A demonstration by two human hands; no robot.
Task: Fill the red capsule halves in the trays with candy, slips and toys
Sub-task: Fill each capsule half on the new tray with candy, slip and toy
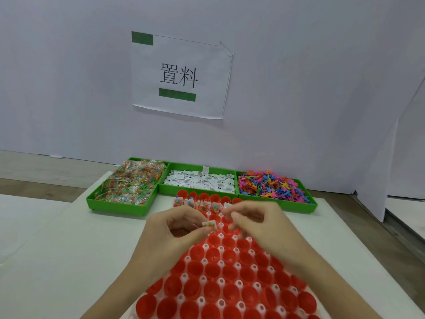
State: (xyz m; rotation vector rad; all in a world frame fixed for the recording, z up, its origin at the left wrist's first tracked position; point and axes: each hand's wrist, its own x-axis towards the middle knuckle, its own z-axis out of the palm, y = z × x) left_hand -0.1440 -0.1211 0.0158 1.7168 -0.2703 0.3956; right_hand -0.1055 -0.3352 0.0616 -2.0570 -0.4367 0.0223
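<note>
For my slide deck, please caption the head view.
Left hand pinches a candy packet over red capsule halves; right hand alongside.

three green trays point(122, 209), one paper sign point(181, 77), two hands point(179, 229)
</note>
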